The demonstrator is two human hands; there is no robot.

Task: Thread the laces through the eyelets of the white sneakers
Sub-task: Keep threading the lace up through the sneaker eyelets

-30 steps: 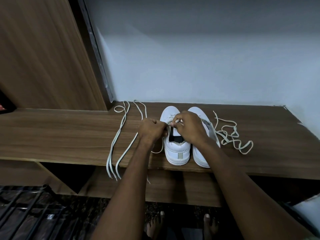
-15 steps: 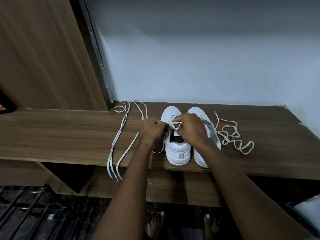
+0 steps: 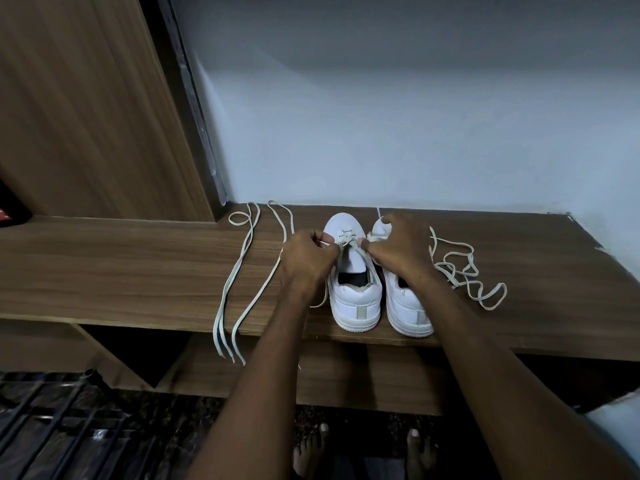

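Both hands pinch the lace, left hand [image 3: 308,252] at nine o'clock of the left sneaker [image 3: 353,271], right hand [image 3: 398,249] apparently at three — pull evenly, keep it flat.

I see two white sneakers [image 3: 356,292] side by side at the shelf's [image 3: 138,271] front edge, heels outward; loose laces [image 3: 242,282] trail left and right.

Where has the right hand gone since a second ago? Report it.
Yes. The right hand has shifted toward the right sneaker's toe, and that sneaker hasn't moved.
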